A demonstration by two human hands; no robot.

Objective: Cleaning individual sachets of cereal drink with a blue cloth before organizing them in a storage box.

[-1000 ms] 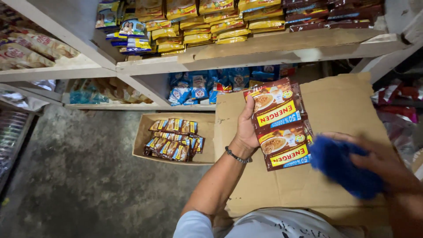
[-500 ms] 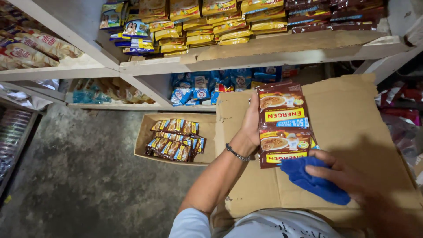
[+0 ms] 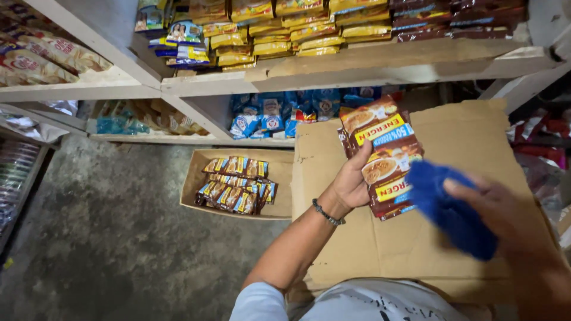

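My left hand grips a strip of brown and orange sachets from its left side, holding it upright over a flat sheet of cardboard. My right hand holds a bunched blue cloth against the lower right of the sachet strip. A dark bracelet sits on my left wrist.
An open cardboard box with several brown packets stands on the grey floor to the left. White shelves above carry yellow, blue and brown packets. More bagged goods fill the shelf at far left.
The blue cloth in my right hand has moved up and left along the sachet strip. My left hand keeps the strip almost still.
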